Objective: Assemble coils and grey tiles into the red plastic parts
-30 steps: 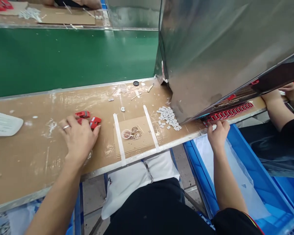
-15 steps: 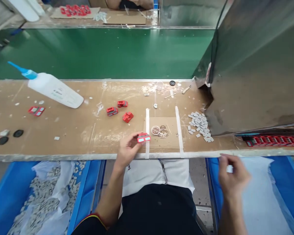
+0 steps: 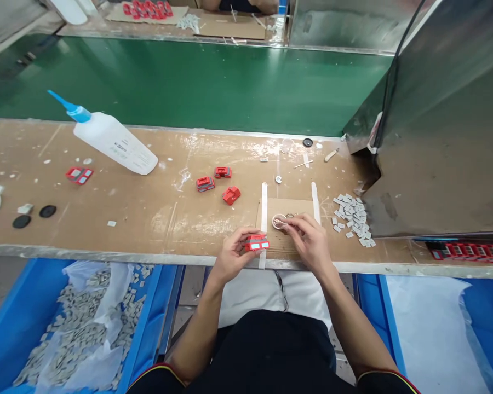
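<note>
My left hand (image 3: 230, 257) grips a small red toy vehicle part (image 3: 257, 242) with two pale window panels facing me, just above the front of the bench. My right hand (image 3: 310, 241) is closed in a pinch over a small ring-shaped clear patch (image 3: 277, 221) on a cardboard pad between two white tape strips. Whatever the fingertips hold is too small to name. Several similar red parts, one of them a red block (image 3: 231, 195), lie beyond my left hand. To the right of my right hand is a heap of small pale grey square pieces (image 3: 353, 219).
A white squeeze bottle (image 3: 115, 143) with a blue nozzle lies at the left. Behind the bench runs a green belt (image 3: 213, 82). A metal housing (image 3: 447, 142) blocks the right side. Blue bins (image 3: 148, 317) stand below the bench edge. Across the belt, another person's arms show.
My right hand has moved left and up from above the right bin to the cardboard pad, fingers pinched. My left hand still holds the red part; the whole view has shifted slightly.
</note>
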Tool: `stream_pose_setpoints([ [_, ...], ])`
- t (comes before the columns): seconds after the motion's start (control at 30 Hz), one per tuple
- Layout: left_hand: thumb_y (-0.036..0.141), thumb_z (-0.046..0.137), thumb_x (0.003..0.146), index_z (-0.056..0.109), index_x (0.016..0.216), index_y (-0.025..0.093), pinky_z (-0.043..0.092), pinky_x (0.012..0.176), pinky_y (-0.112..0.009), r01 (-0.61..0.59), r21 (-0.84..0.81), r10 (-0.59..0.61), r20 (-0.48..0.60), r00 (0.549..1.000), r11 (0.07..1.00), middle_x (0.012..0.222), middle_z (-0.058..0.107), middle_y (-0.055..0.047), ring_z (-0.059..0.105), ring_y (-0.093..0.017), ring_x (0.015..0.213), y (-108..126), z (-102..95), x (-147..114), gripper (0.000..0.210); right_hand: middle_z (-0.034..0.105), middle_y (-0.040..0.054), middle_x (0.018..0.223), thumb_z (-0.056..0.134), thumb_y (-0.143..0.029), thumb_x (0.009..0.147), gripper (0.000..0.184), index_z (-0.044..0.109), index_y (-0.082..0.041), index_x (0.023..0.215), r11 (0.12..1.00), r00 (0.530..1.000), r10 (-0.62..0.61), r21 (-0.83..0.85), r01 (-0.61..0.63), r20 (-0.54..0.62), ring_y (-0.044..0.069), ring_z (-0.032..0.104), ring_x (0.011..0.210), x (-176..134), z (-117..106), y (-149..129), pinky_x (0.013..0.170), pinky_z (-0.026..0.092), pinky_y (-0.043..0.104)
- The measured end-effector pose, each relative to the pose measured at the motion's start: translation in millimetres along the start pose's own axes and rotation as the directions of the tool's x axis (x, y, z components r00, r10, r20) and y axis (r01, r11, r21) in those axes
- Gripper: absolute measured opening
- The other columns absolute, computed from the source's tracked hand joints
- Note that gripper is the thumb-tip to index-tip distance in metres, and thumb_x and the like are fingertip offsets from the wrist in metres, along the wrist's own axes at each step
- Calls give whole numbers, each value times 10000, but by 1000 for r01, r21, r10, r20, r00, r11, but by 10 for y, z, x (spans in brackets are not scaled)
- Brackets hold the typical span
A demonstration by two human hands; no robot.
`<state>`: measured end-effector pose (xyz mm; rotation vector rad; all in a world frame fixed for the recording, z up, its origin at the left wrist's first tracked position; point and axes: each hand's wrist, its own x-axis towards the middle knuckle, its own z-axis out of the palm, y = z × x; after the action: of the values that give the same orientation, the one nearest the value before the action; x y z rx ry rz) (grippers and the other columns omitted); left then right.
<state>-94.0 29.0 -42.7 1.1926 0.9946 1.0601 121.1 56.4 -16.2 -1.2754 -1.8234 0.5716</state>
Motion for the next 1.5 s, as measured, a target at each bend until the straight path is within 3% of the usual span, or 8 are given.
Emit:
stream_pose_setpoints([
  [0.1, 261, 788, 817, 714, 1113, 157, 608, 873, -302, -4, 70, 1, 47, 999, 998, 1169, 763, -144, 750, -235, 1023, 5, 11, 4, 322, 622, 40, 815, 543, -240, 999, 213, 754, -232, 969, 999, 1000, -8, -49, 7, -12, 173, 624, 758, 51, 43, 8, 684, 533, 304],
  [0.2, 240, 764, 827, 736, 1043, 160, 603, 854, -299, -39, 201, 32, 42, 999, 979, 1107, 774, -125, 746, -233, 1000, 26, 27, 20, 233, 610, 41, 824, 568, -235, 979, 192, 757, -225, 949, 999, 993, 15, -41, -20, -113, 171, 614, 737, 54, 74, 34, 655, 533, 305],
  [0.37, 221, 710, 855, 715, 1015, 158, 592, 734, -263, -34, 308, 20, 46, 999, 951, 965, 771, -87, 741, -192, 839, 66, 57, 30, 173, 719, 56, 907, 606, -209, 955, 138, 742, -223, 934, 991, 965, 103, 102, -81, -243, 192, 694, 849, -54, 27, -47, 691, 564, 309],
  [0.5, 215, 705, 855, 712, 1042, 158, 585, 750, -264, -36, 338, 26, 36, 999, 941, 981, 772, -88, 739, -198, 871, 81, 62, 22, 196, 779, 39, 933, 600, -171, 961, 156, 738, -242, 980, 980, 971, 99, 193, -57, -219, 193, 735, 885, -170, -11, -235, 794, 588, 328],
  [0.63, 191, 690, 859, 709, 1045, 160, 577, 768, -261, -31, 340, 18, 41, 999, 940, 977, 775, -81, 741, -196, 876, 95, 67, 20, 190, 791, 36, 898, 592, -163, 961, 165, 737, -240, 971, 982, 990, 37, 188, -11, -137, 195, 754, 844, -208, 56, -352, 753, 604, 308],
  [0.87, 191, 687, 866, 706, 1019, 173, 555, 717, -239, -47, 335, 33, 47, 998, 941, 948, 773, -65, 734, -181, 830, 113, 82, 19, 156, 787, 33, 918, 581, -133, 960, 165, 707, -235, 990, 984, 994, -26, 172, 45, -110, 182, 757, 853, -203, 185, -354, 765, 610, 286],
  [1.23, 171, 685, 856, 713, 1027, 174, 571, 793, -267, -68, 338, 51, 59, 997, 939, 982, 773, -75, 738, -194, 880, 76, 63, 25, 173, 776, 43, 877, 545, -204, 991, 168, 709, -234, 969, 991, 997, -44, 123, 51, -62, 189, 749, 815, -155, 127, -383, 731, 609, 304],
  [1.5, 201, 687, 852, 707, 1033, 163, 584, 740, -262, -50, 336, 39, 39, 998, 940, 952, 766, -81, 730, -193, 844, 94, 63, 16, 186, 722, 51, 878, 582, -207, 965, 141, 714, -226, 918, 1000, 964, 0, 14, 3, -264, 193, 695, 834, -8, 43, -137, 743, 575, 325],
])
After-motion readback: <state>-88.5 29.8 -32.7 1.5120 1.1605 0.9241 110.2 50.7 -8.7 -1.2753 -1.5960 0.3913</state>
